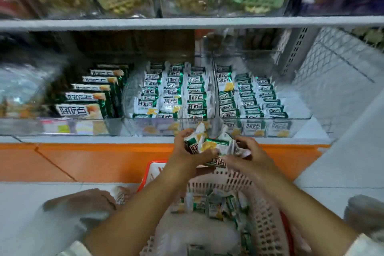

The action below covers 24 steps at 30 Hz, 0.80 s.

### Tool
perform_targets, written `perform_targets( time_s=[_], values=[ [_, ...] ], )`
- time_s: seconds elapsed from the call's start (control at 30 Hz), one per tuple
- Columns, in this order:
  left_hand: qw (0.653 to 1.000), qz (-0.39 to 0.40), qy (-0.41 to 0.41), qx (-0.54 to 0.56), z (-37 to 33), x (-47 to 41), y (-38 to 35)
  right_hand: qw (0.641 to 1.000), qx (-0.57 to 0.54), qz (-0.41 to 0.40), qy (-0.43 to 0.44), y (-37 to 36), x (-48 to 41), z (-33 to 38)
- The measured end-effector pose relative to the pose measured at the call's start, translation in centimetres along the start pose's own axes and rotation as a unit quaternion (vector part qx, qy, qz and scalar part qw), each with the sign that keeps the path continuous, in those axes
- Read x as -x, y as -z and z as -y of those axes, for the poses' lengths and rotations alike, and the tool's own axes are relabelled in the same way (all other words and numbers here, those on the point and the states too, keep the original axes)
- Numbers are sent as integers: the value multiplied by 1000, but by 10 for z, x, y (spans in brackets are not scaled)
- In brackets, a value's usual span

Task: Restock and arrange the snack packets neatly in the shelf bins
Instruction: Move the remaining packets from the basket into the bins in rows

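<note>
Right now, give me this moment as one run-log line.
phase: restocking | left hand: grips snack packets | right hand: holds same bunch | position: above basket, before clear bins | placed: not yet

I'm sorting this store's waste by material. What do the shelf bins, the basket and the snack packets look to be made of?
Shelf bins: clear rigid plastic, probably acrylic; the stock shows through their glossy walls.
Basket: pale moulded plastic with a matte look and slotted walls.
Snack packets: thin glossy film, likely plastic or a foil laminate; the held ones are crinkled and glinting.
</note>
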<state>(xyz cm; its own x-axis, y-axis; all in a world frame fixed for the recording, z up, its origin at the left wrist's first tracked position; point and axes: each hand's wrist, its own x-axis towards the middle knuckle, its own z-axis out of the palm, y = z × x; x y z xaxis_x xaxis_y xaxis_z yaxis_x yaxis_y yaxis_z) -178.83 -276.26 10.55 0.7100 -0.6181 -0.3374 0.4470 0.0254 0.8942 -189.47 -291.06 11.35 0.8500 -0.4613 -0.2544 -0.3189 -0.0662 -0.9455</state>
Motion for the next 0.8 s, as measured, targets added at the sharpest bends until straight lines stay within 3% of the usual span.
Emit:
perform_targets(
  time_s=[0.1, 0.23, 0.47, 0.8],
  values=[
    [1000, 8, -22, -5, -25, -4, -8, 999, 38, 10, 38, 25, -1, 27],
    [999, 19, -49, 1, -57, -17, -18, 995, 64, -33, 74, 50, -9, 55],
    [996, -15, -79, 39, -70, -48, -10, 988, -125, -61, 63, 55, -41, 66],
    [992, -62, -93, 66, -71, -76, -7, 986, -81, -49, 136, 28, -76, 83]
  ],
)
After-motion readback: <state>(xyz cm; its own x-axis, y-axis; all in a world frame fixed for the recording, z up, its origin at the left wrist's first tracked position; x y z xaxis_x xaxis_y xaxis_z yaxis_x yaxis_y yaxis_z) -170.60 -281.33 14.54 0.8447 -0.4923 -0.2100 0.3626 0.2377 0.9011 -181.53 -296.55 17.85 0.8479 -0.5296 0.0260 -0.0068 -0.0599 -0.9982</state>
